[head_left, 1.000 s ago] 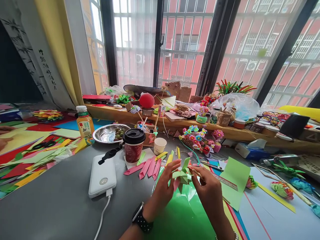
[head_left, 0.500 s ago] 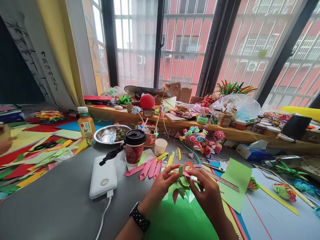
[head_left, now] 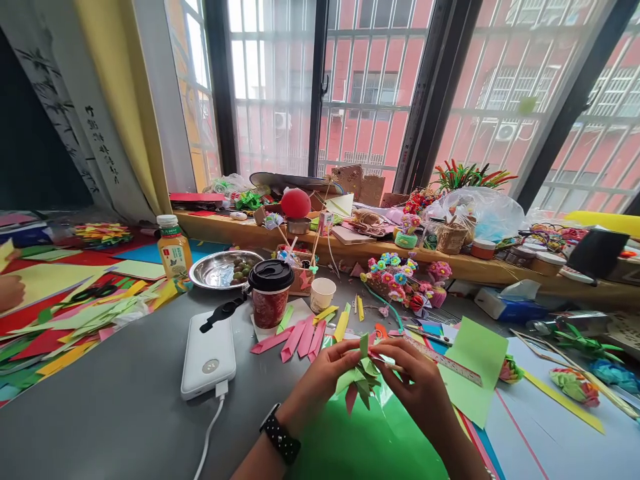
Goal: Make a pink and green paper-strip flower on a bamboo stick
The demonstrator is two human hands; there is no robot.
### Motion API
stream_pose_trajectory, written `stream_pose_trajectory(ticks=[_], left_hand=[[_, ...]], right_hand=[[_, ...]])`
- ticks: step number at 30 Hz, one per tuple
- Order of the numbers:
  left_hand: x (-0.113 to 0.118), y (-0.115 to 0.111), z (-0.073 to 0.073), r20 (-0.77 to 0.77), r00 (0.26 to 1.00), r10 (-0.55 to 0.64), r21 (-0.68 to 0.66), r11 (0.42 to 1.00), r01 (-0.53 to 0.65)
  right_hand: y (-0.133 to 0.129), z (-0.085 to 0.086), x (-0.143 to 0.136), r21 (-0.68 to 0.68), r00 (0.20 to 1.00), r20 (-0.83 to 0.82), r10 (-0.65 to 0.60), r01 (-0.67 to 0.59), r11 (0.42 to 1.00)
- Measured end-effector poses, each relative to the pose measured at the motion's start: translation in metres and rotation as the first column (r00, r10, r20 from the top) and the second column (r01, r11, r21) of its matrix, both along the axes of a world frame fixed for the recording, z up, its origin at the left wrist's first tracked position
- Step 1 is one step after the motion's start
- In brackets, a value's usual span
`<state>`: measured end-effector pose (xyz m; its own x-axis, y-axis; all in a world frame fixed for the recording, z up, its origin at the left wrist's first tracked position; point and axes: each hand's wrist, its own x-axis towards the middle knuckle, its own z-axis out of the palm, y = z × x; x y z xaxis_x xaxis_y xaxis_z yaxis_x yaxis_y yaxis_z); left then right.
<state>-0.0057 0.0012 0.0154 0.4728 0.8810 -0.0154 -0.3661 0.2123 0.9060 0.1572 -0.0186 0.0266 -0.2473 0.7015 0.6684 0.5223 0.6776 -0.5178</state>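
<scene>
Both hands hold a folded paper flower with green and pink pointed pieces, above a shiny green sheet. My left hand is closed on its left side, thumb and fingers pinching near a green strip that stands up. On the other side my right hand pinches at the top, by a small pink piece, its fingers partly covering it. What else lies between the fingertips is hidden. Folded pink paper strips lie just beyond my left hand, beside yellow strips.
A white power bank with a cable, a lidded red cup, a paper cup and a metal bowl stand left of centre. Green paper and a ruler lie right. Another person's hand shows far left.
My right hand's fingertips have shifted slightly over the top of the paper flower, and less pink shows there. The other person's hand at far left has moved slightly.
</scene>
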Motion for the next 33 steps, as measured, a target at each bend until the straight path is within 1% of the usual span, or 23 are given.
stream_pose_trajectory(ticks=[3, 6, 11, 16, 19, 26, 30, 33], left_hand=[[-0.0008, -0.0026, 0.0031, 0.002, 1.0, -0.021, 0.004, 1.0, 0.021], [-0.0017, -0.0035, 0.0043, -0.018, 0.999, -0.03, 0.01, 0.999, 0.03], [-0.0028, -0.0003, -0.0003, -0.041, 0.998, -0.046, -0.003, 0.999, 0.046], [-0.0032, 0.0013, -0.0012, -0.06, 0.996, -0.06, -0.024, 0.998, 0.059], [-0.0027, 0.001, 0.0003, -0.033, 0.998, -0.044, -0.041, 0.998, 0.042], [-0.0027, 0.0, 0.0016, -0.008, 0.999, -0.054, -0.077, 0.996, 0.053], [-0.0027, 0.0004, 0.0, -0.024, 0.996, -0.081, -0.037, 0.996, 0.08], [-0.0022, 0.0012, -0.0027, -0.025, 0.996, -0.081, -0.037, 0.996, 0.08]], right_hand=[[0.0, -0.0002, 0.0005, -0.074, 1.0, 0.001, 0.021, -0.021, 0.997], [0.0009, 0.0001, 0.0005, -0.108, 0.999, 0.036, 0.018, -0.014, 0.994], [0.0027, 0.0007, -0.0002, -0.146, 0.999, 0.033, 0.039, -0.034, 0.989], [0.0021, 0.0, -0.0011, -0.185, 0.999, 0.052, 0.015, -0.005, 0.983], [0.0013, -0.0008, -0.0021, -0.171, 0.999, 0.053, 0.003, 0.006, 0.985], [0.0022, -0.004, -0.0053, -0.135, 0.999, 0.04, -0.006, 0.011, 0.991], [0.0023, -0.0036, -0.0039, -0.157, 0.998, 0.045, 0.033, -0.025, 0.987], [0.0027, -0.0026, -0.0026, -0.203, 0.997, 0.041, 0.058, -0.049, 0.978]])
